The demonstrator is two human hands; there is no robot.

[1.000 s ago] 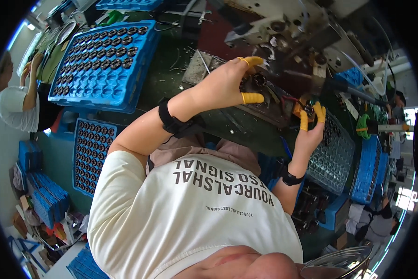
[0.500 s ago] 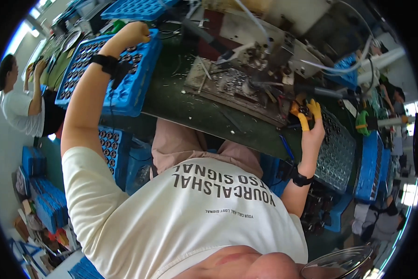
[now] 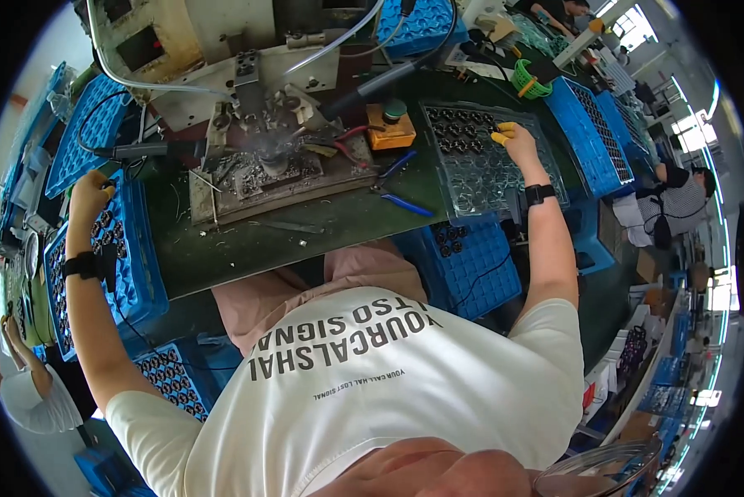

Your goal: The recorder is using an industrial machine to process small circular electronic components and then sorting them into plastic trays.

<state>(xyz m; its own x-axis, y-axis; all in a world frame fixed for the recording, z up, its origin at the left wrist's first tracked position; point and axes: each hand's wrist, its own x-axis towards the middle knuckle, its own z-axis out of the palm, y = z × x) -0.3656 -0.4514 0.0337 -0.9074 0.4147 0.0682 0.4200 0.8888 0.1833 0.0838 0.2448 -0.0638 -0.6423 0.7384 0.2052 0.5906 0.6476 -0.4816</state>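
My left hand [image 3: 93, 195] is curled over the far end of a blue tray [image 3: 150, 286] of small round dark metal parts. Its fingers are bent together, and what they hold, if anything, is hidden. My right hand [image 3: 518, 142], with yellow finger covers, is over a clear plastic tray [image 3: 492, 182]. Its thumb and fingertips come together beside dark round parts [image 3: 463, 131] in the tray's far rows; I cannot make out anything between them. Between my hands sits a metal fixture [image 3: 277, 157] on a base plate strewn with metal scraps.
Blue-handled pliers [image 3: 405, 203] lie near an orange box [image 3: 391, 128] with a round dark top. Red-handled pliers [image 3: 357, 132] rest at the fixture. A green basket [image 3: 531, 81] and a blue tray [image 3: 589, 137] stand at the right. Hoses and cables cross the bench's far side.
The view has swung to the right. My right hand has gone from beside the orange box to the clear tray, its fingers closing from a spread. My left hand stays at the blue tray.
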